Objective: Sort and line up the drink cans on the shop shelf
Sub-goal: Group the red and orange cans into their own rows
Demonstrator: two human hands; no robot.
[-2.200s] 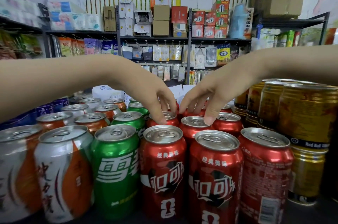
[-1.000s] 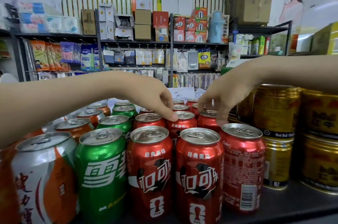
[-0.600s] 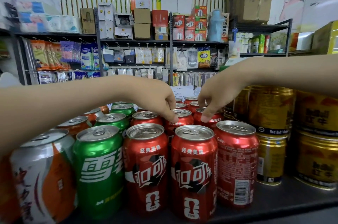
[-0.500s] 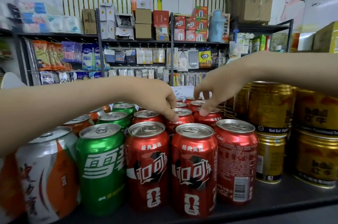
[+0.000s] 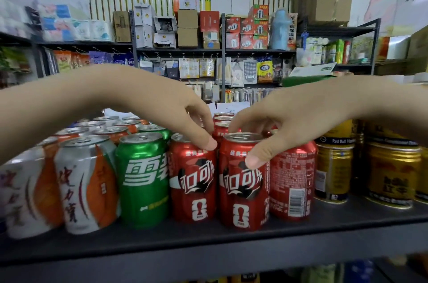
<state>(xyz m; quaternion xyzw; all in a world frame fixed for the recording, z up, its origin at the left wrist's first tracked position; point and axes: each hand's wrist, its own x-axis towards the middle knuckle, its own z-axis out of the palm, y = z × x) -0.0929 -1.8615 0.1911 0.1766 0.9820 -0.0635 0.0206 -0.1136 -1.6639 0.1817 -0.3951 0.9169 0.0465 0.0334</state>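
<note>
While both arms reach over the front row on the dark shelf [image 5: 208, 248], the left hand [image 5: 176, 116] curls down over the rim of the left red can [image 5: 192, 183], thumb tip on its upper front, and the right hand [image 5: 282, 125] pinches the top of the middle red can [image 5: 243, 188], thumb on the label, fingers behind the lid. Both cans stand upright, side by side near the shelf's front edge, with a green can [image 5: 143, 181] and orange-and-white cans [image 5: 85, 185] toward the left end, and a barcode-facing red can [image 5: 291, 181] and gold cans [image 5: 333, 167] toward the right.

Leftmost orange can [image 5: 20, 192] (blurred, edge-cut)
</note>
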